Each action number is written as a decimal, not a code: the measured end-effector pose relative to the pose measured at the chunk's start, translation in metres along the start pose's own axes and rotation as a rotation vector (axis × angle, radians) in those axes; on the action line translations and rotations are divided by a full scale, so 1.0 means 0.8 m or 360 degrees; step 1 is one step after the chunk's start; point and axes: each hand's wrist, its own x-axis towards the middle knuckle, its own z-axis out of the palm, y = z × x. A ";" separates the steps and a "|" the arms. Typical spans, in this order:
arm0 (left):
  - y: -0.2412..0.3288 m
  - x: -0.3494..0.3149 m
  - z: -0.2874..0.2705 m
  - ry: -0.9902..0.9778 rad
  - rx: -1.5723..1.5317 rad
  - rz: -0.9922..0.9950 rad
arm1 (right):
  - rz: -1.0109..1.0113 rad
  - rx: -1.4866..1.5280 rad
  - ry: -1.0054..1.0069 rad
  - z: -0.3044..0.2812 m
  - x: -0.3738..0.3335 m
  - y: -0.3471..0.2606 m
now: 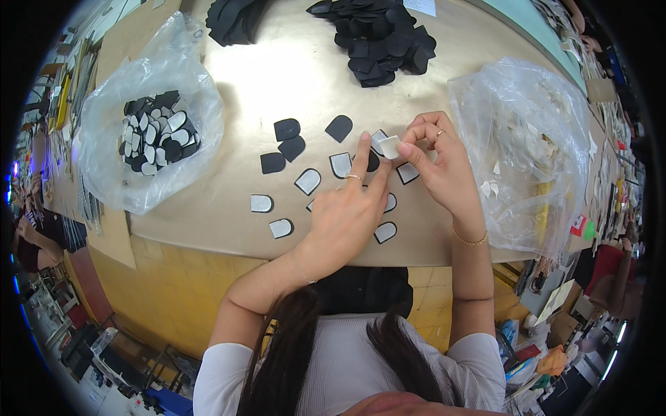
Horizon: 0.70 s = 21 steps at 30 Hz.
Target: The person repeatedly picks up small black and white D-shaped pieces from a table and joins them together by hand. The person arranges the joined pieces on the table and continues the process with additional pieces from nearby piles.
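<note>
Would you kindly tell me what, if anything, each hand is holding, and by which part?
The right hand pinches a small white piece by its right side; the left hand, outstretched, grips nothing visible.

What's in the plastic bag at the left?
The plastic bag holds a heap of small pieces, some showing black, others pale faces with dark edges. The top ones cover those underneath, so their number and faces can't be seen.

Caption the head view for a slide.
Right hand holding a white piece, left hand close by, black pieces scattered on the table.
</note>
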 end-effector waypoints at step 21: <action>-0.002 -0.040 -0.018 -0.0113 -0.0115 -0.0079 | 0.0060 -0.0591 -0.0198 0.028 0.014 -0.002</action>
